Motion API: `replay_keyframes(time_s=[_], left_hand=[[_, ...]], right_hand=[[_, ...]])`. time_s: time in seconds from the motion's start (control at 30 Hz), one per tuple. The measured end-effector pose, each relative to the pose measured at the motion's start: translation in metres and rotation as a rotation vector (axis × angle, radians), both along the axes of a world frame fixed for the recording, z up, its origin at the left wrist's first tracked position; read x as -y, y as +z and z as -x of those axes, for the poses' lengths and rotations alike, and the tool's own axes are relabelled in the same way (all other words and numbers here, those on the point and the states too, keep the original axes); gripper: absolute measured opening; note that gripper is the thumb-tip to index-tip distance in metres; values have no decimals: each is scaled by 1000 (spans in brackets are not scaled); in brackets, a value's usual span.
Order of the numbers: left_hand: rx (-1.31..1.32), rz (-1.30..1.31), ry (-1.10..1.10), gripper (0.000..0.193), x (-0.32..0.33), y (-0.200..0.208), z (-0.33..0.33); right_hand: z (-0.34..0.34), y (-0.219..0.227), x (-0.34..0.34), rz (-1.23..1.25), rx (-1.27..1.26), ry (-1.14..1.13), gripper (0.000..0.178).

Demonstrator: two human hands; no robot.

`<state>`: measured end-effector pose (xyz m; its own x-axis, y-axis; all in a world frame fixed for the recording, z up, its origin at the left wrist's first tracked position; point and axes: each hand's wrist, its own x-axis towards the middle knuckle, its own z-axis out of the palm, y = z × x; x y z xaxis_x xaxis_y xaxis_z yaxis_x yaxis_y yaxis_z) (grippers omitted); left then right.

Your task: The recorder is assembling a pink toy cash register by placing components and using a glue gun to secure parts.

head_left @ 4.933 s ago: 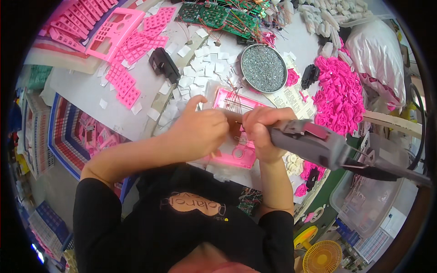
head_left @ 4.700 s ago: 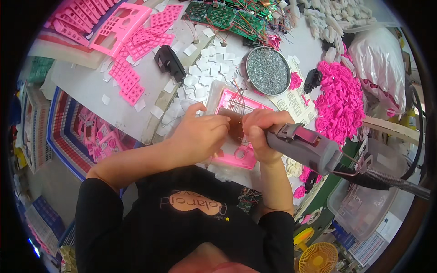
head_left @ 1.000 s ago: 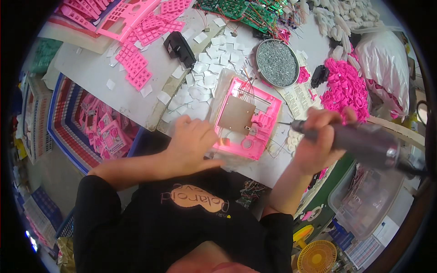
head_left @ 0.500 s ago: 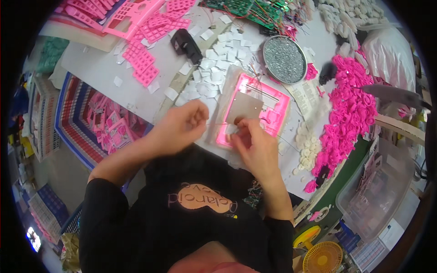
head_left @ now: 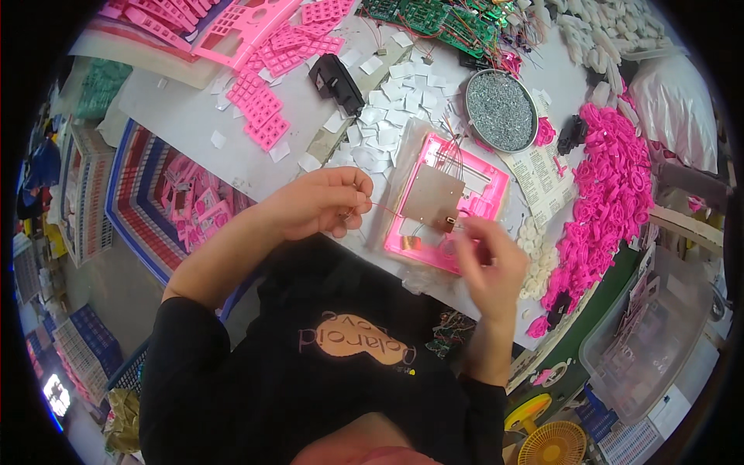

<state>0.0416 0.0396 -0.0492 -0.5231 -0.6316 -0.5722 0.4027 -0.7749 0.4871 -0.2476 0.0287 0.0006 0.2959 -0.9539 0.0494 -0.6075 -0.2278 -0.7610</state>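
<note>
Pinched between the fingertips of my left hand is a thin red wire. It runs right to a pink plastic housing. A small part hangs by the left fingers, too small to name. Inside the housing lies a grey-brown flat board, with several thin wires rising at its far end. A small gold-coloured piece sits in the near left corner. Over the near right edge of the housing is my right hand, its fingers blurred. Clear plastic film lies under the housing.
White paper pieces are strewn behind the housing, near a black plastic part. A round tin of screws stands beyond. Pink parts heap at the right, green circuit boards at the back. Left below is a striped box.
My right hand has moved right and nearer, off the board. The red wire now shows stretched from my left hand. The whole view has shifted slightly.
</note>
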Motion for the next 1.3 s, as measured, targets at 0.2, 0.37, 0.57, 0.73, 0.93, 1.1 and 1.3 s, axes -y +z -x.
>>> replay_keyframes(time_s=[0.2,0.37,0.57,0.73,0.93,1.1,1.3], left_hand=[[11,1,13,11,0,2,2],[84,32,-40,12,2,6,0],[593,501,-220,14,11,28,-14],[1199,1259,-212,34,22,63,-5],[839,1468,233,52,66,127,71],[709,1668,441,62,106,156,143],[675,1650,520,60,122,160,173]], right_hand=[[73,14,31,586,305,-436,39],[82,36,75,816,437,-497,52],[42,52,79,356,704,-99,75],[45,77,93,179,808,206,77],[10,64,109,40,904,-48,28],[-6,57,97,192,748,-270,24],[-7,68,98,388,682,-291,24]])
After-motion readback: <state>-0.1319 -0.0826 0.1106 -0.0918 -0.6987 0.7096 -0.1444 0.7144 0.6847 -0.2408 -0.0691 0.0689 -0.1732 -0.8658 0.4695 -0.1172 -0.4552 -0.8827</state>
